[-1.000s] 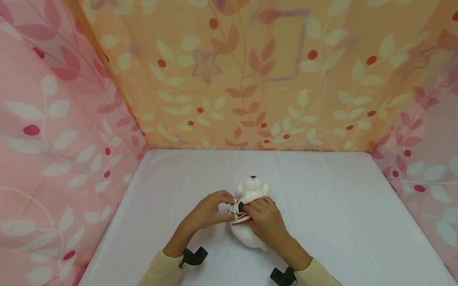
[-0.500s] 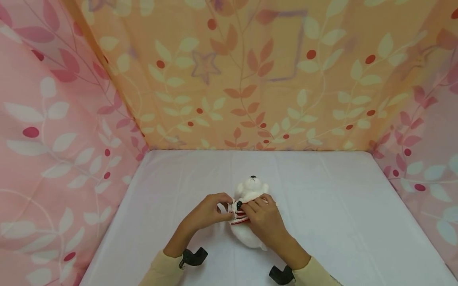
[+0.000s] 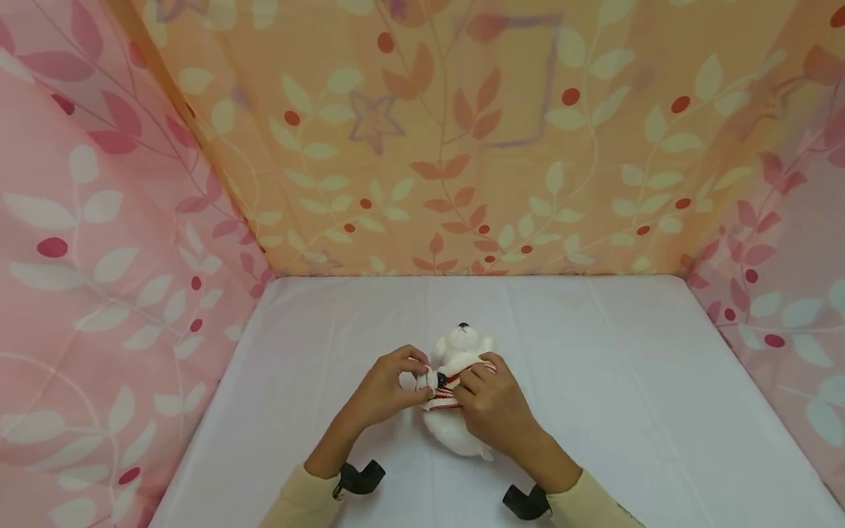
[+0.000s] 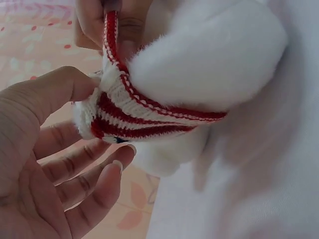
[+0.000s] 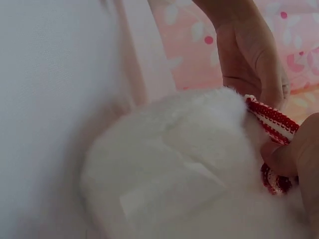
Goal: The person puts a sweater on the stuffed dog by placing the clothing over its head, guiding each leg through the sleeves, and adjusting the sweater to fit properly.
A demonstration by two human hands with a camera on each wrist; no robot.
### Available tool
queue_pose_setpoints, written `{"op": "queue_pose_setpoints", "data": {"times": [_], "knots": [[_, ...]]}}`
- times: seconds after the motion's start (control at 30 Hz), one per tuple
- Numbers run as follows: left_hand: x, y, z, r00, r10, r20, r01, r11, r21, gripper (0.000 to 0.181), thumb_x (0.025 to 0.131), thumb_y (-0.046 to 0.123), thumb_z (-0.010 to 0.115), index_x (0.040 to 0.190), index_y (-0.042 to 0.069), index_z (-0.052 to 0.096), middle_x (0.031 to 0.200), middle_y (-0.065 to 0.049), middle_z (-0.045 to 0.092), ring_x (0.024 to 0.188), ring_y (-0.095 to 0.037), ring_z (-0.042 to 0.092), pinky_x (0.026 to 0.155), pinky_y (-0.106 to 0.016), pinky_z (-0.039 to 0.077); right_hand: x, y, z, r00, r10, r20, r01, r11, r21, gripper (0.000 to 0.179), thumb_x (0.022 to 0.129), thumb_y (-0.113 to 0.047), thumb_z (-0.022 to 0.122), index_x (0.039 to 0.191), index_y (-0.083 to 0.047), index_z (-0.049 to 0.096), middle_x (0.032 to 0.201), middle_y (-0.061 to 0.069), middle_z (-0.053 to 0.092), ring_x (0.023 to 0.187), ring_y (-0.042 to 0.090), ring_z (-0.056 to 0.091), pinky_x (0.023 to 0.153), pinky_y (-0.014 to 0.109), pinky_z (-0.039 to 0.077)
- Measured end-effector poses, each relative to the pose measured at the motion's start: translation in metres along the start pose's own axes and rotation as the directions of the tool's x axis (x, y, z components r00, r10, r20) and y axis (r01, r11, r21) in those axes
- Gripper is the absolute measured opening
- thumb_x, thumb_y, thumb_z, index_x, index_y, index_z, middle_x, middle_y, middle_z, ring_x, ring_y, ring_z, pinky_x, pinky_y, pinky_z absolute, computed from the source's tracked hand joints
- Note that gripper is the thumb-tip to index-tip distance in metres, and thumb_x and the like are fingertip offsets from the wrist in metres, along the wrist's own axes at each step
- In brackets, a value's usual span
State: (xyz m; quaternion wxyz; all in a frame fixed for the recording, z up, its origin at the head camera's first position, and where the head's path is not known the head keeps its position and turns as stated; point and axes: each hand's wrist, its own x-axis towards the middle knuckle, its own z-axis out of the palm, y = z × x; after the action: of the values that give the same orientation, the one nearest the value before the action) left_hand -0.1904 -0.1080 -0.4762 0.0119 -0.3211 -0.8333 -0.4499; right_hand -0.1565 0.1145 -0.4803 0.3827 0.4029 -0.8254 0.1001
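White plush toy (image 3: pixel 450 434) lying on the tabletop (image 3: pixel 627 389), between the two hands, head toward the orange cloth (image 3: pixel 383 161), black nose (image 3: pixel 463 325) at the far tip. Red-and-white knit sweater (image 3: pixel 444 402) around its middle. Dark spot on the sweater, too small to make out.

Left hand (image 3: pixel 389 387): partly open, thumb and a finger pinching the sweater's side; the left wrist view has the other fingers spread loose, clear of the tabletop. Right hand (image 3: pixel 494 405): closed down, thumb and fingers curled on a striped edge of the sweater, covering part of the toy. In the right wrist view that edge runs between both hands. Black mount (image 3: pixel 361 477) at the left wrist, another at the right, both beside beige sleeves (image 3: pixel 300 500).
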Motion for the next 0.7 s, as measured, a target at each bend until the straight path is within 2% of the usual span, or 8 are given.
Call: {"op": "queue_pose_setpoints", "data": {"times": [0.1, 0.17, 0.3, 0.37, 0.47, 0.57, 0.63, 0.7], "knots": [[0.001, -0.001, -0.002, 0.999, 0.000, 0.038, 0.001, 1.000, -0.026, 0.016, 0.075, 0.019, 0.080, 0.087, 0.015, 0.070, 0.102, 0.007, 0.059, 0.093, -0.010, 0.057, 0.080, -0.042, 0.048, -0.002, 0.002, -0.002, 1.000, 0.000, -0.002, 0.000, 1.000, 0.014, 0.019, 0.079, -0.008, 0.051, 0.068, -0.010, 0.066, 0.072, 0.002, 0.058, 0.070, 0.022, 0.056, 0.088, 0.051, 0.042], [0.002, -0.001, -0.004, 0.996, -0.008, 0.084, 0.012, 0.999, -0.046, 0.017, 0.077, 0.021, 0.079, 0.091, 0.016, 0.071, 0.103, 0.008, 0.060, 0.094, -0.010, 0.056, 0.080, -0.041, 0.049, -0.005, 0.004, -0.003, 1.000, 0.014, -0.004, -0.014, 0.999, 0.032, 0.016, 0.077, -0.006, 0.053, 0.069, -0.011, 0.067, 0.073, 0.002, 0.057, 0.071, 0.022, 0.056, 0.089, 0.052, 0.041], [0.005, 0.000, -0.010, 0.979, -0.049, 0.199, 0.074, 0.990, -0.118, 0.015, 0.085, 0.015, 0.071, 0.099, 0.018, 0.070, 0.109, 0.006, 0.058, 0.089, -0.016, 0.058, 0.064, -0.035, 0.054, -0.008, 0.006, -0.005, 0.997, 0.073, -0.012, -0.072, 0.992, 0.107, 0.012, 0.073, -0.003, 0.062, 0.074, -0.012, 0.070, 0.075, 0.001, 0.060, 0.073, 0.020, 0.058, 0.090, 0.052, 0.040], [0.006, 0.001, -0.012, 0.971, -0.058, 0.231, 0.091, 0.986, -0.136, 0.015, 0.087, 0.012, 0.068, 0.100, 0.018, 0.070, 0.112, 0.003, 0.058, 0.088, -0.020, 0.058, 0.060, -0.033, 0.054, -0.008, 0.006, -0.005, 0.995, 0.097, -0.015, -0.094, 0.985, 0.144, 0.012, 0.073, -0.002, 0.064, 0.076, -0.012, 0.071, 0.075, 0.001, 0.061, 0.074, 0.019, 0.059, 0.090, 0.052, 0.040], [0.006, 0.002, -0.014, 0.971, -0.052, 0.232, 0.079, 0.991, -0.110, 0.016, 0.085, 0.010, 0.070, 0.097, 0.020, 0.071, 0.110, 0.003, 0.058, 0.087, -0.020, 0.059, 0.067, -0.035, 0.053, -0.007, 0.006, -0.005, 0.993, 0.113, -0.013, -0.109, 0.977, 0.182, 0.013, 0.078, -0.004, 0.062, 0.079, -0.012, 0.072, 0.076, 0.001, 0.063, 0.074, 0.018, 0.059, 0.091, 0.052, 0.039], [0.007, 0.005, -0.015, 0.976, -0.057, 0.211, 0.064, 0.998, -0.027, 0.015, 0.080, 0.012, 0.074, 0.091, 0.022, 0.071, 0.105, 0.007, 0.059, 0.088, -0.014, 0.059, 0.075, -0.033, 0.049, -0.005, 0.005, -0.004, 0.994, 0.110, -0.018, -0.104, 0.976, 0.189, 0.018, 0.082, -0.007, 0.056, 0.080, -0.012, 0.073, 0.075, 0.000, 0.063, 0.073, 0.018, 0.059, 0.091, 0.053, 0.039], [0.008, 0.007, -0.015, 0.979, -0.064, 0.193, 0.059, 0.998, 0.034, 0.015, 0.079, 0.014, 0.074, 0.088, 0.024, 0.071, 0.103, 0.010, 0.059, 0.086, -0.014, 0.059, 0.072, -0.031, 0.049, -0.004, 0.005, -0.004, 0.994, 0.110, -0.023, -0.103, 0.976, 0.190, 0.021, 0.084, -0.008, 0.053, 0.080, -0.012, 0.073, 0.074, 0.001, 0.063, 0.073, 0.018, 0.058, 0.091, 0.052, 0.039], [0.008, 0.008, -0.015, 0.983, -0.074, 0.171, 0.059, 0.994, 0.088, 0.012, 0.079, 0.016, 0.072, 0.086, 0.025, 0.070, 0.101, 0.011, 0.058, 0.085, -0.014, 0.059, 0.069, -0.027, 0.047, -0.003, 0.004, -0.003, 0.994, 0.106, -0.034, -0.099, 0.978, 0.184, 0.020, 0.080, -0.006, 0.054, 0.078, -0.012, 0.072, 0.073, 0.001, 0.062, 0.072, 0.018, 0.058, 0.091, 0.052, 0.040]]}}
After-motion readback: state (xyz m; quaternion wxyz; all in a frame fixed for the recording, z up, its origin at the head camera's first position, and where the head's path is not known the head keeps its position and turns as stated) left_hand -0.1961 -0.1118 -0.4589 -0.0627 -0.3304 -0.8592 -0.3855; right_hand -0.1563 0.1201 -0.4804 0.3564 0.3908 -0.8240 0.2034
